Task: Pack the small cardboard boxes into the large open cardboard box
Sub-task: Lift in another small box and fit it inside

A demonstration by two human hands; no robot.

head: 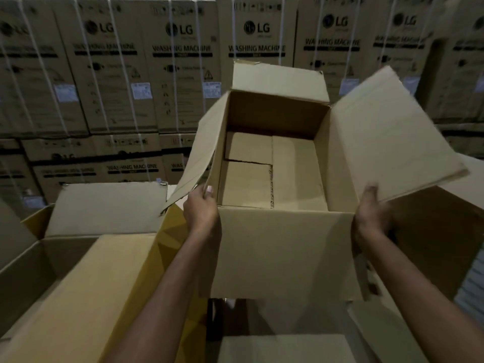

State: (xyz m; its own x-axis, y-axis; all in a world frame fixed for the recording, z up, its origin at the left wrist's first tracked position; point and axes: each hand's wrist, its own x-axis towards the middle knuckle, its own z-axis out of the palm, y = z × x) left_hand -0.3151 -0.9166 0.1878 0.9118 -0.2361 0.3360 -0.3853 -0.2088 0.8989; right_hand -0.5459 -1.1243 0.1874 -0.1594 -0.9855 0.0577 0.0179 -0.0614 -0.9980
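In a warehouse aisle walled by washing-machine cartons [180, 74], a person steadies the large open cardboard box [282, 252]. The left hand [200, 208] clamps its near-left corner and the right hand [372, 216] grips the near-right corner, likely keeping the flaps spread. Small cardboard boxes [296, 174] already line its floor.

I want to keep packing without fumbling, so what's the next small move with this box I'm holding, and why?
Probably set the large box down and free one hand. The left hand and right hand both grip its near corners, so neither can fetch anything. Its flaps stand open, and the small boxes inside seem to cover only the bottom, leaving room above.
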